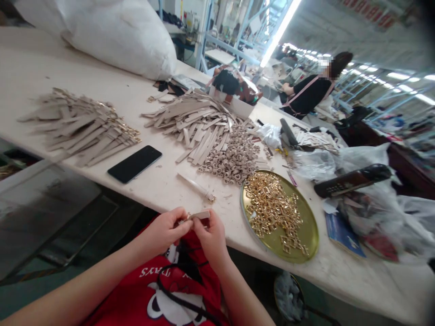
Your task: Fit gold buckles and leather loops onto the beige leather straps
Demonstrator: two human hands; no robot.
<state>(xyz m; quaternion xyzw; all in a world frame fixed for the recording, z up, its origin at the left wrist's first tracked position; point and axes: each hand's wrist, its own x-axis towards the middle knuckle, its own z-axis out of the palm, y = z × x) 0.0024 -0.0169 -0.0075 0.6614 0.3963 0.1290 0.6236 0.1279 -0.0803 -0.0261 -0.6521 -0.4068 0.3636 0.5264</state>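
Observation:
My left hand [166, 228] and my right hand [212, 235] meet at the table's near edge, both pinched on one short beige strap piece [200, 215] with a small metal part at its left end. Just beyond them a finished strap with a gold buckle [197, 186] lies on the white table [41, 68]. A round gold tray [307, 235] full of gold buckles [272, 208] sits to the right of my hands. Farther back lie a heap of small beige loops [234, 158] and a pile of plain beige strips [197, 120].
A pile of straps with buckles fitted [81, 124] lies at the left, a black phone [135, 163] beside it. A large white sack [112, 31] stands at the back. Plastic bags [370, 199] and a calculator [351, 180] crowd the right. Another person [311, 93] works farther back.

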